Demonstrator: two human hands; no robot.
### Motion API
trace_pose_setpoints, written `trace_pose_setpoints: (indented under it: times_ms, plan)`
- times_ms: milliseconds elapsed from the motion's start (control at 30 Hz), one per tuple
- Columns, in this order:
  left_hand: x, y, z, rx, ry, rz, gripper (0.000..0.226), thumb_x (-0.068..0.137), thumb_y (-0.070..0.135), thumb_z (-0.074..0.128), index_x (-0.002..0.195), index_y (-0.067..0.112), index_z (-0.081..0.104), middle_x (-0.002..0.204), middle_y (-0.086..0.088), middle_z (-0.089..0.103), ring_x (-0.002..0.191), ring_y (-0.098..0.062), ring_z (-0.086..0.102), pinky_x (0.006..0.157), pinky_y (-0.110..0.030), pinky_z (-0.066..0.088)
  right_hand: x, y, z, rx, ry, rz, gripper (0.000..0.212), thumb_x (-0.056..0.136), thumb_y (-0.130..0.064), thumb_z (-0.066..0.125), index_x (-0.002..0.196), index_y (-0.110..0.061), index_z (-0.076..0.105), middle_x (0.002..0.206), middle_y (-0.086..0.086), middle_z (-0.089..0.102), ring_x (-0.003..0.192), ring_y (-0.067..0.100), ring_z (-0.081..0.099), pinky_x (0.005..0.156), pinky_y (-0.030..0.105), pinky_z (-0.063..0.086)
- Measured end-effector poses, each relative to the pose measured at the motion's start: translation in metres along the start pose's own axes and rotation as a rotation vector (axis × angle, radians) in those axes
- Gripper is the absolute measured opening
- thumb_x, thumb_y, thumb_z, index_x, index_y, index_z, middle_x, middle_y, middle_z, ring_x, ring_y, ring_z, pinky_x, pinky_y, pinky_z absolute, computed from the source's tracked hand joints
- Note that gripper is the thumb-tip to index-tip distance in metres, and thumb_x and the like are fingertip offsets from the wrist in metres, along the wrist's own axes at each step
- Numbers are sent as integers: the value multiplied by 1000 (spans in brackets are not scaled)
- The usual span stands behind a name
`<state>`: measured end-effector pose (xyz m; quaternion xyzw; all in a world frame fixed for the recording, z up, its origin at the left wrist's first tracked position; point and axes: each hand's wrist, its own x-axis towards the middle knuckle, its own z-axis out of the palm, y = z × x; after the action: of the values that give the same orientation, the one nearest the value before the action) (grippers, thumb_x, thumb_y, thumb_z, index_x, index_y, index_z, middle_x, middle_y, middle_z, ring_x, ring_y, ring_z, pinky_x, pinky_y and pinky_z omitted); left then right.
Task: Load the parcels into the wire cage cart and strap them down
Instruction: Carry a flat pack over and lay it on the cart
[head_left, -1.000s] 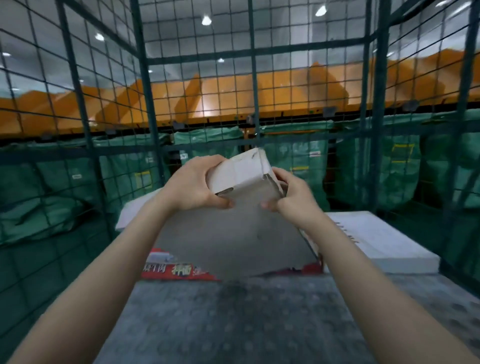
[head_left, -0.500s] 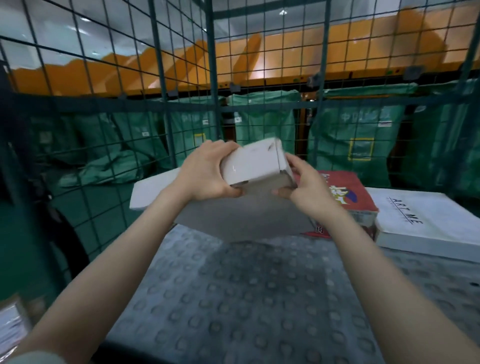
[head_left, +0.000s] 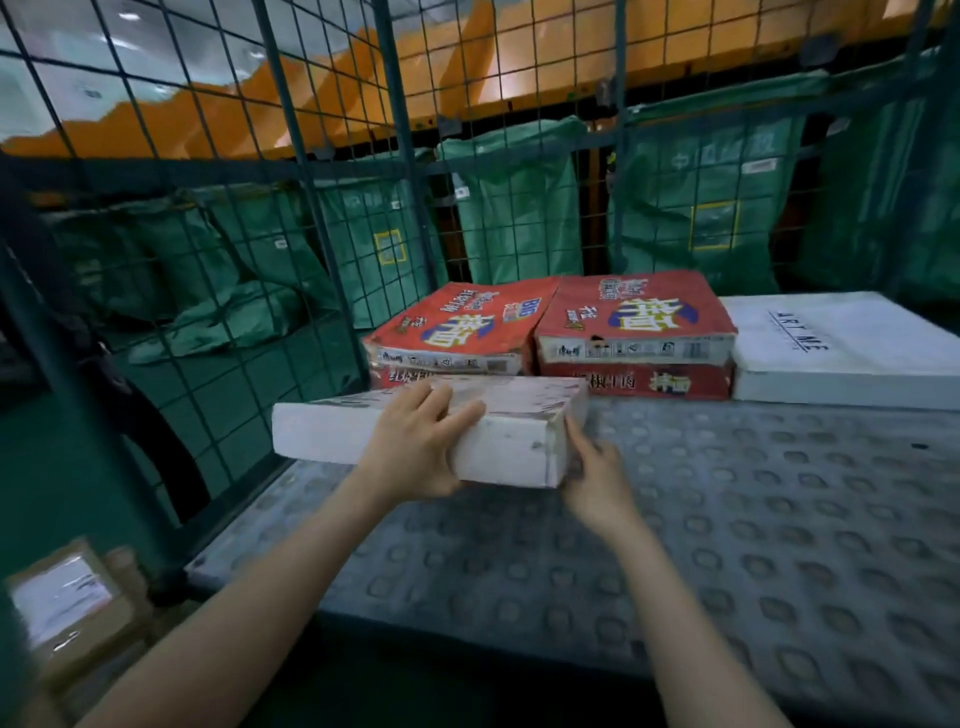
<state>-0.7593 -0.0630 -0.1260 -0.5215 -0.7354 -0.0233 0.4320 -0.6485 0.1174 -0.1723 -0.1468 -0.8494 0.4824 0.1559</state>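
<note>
— Over the front left of the cart floor (head_left: 727, 519), seen from the head camera, what do the hands have?
— One white parcel (head_left: 322, 431), flat and long; the left hand (head_left: 415, 457) wraps its near edge, fingers (head_left: 434, 402) spread over the top and thumb curled under the front face.
— And the right hand (head_left: 595, 470)?
— At the parcel's right end; the thumb lies up against the end face and the other fingers tuck beneath (hidden, so how far they curl I cannot tell); it holds that corner.
— Is the parcel down?
— Its near edge hangs clear of the studded floor, with shadow under it; whether the far edge touches I cannot tell.
— What is behind it?
— Red cartons (head_left: 634, 317), two stacks side by side, each two high, just behind the parcel; a white flat box (head_left: 841, 358) sits just beside them on the right, at the back of the floor.
— And the cage?
— The wire wall (head_left: 322, 218) stands at the left and back; green sacks (head_left: 519, 208) hang beyond the mesh; a brown box (head_left: 72, 608) lies outside the cart, low at the left.
</note>
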Motion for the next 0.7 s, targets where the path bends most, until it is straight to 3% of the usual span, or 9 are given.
trace_pose_setpoints:
  times_ms: [67,133,200,267,333,400,500,600,700]
  plan:
    - [-15,3,12,19,-4,-19,63,56,47,72,107,17,48,75,-10,49,69,-23,37,58,-30,31,-6,5,5,185,-113,62,75,90,5,48,151,-25,15,147,5,36,130,21,42,98,17,32]
    - [-24,8,14,20,16,-32,58,59,46,68,106,18,48,72,-10,48,67,-22,36,57,-30,31,-6,8,13,404,-115,141,76,89,15,40,150,-26,20,149,6,36,126,20,44,102,29,41]
    - [-32,10,12,14,39,-35,55,60,45,64,105,18,49,70,-9,46,65,-22,35,55,-31,29,-9,-1,11,604,-79,250,66,91,16,31,147,-20,31,143,8,44,119,27,51,86,36,53]
    - [-46,12,9,26,43,-48,54,58,43,66,104,18,50,72,-8,44,65,-22,34,55,-31,27,-17,-13,8,710,-111,368,47,99,1,33,142,-16,42,120,10,60,94,29,61,62,34,55]
    - [-63,12,9,55,34,-58,56,55,41,67,104,19,50,77,-6,38,66,-21,34,55,-30,26,-27,-23,5,674,-254,449,35,101,-29,38,133,-15,46,94,7,61,76,23,61,61,39,55]
    - [-76,12,10,68,11,-73,58,52,39,67,104,20,49,80,-4,34,67,-20,33,56,-29,24,-33,-27,7,582,-399,475,37,98,-46,39,126,-21,41,101,9,55,74,22,57,68,45,55]
    - [-86,12,12,71,-13,-100,58,52,38,65,105,21,49,82,-4,32,69,-21,34,58,-30,22,-29,-27,23,474,-417,421,60,89,-51,53,139,-30,27,132,5,46,80,23,59,59,39,56]
    - [-93,10,10,17,15,-125,54,55,42,64,104,24,50,83,-3,33,72,-21,35,61,-31,22,-21,-26,36,525,-325,502,71,80,-45,65,135,-16,31,123,8,52,84,24,63,52,32,55]
    - [-99,1,4,-31,51,-109,52,58,46,63,104,25,51,84,-2,34,75,-21,35,64,-31,23,-17,-24,42,542,-328,600,68,75,-54,65,125,-10,48,113,14,62,75,22,62,49,23,44]
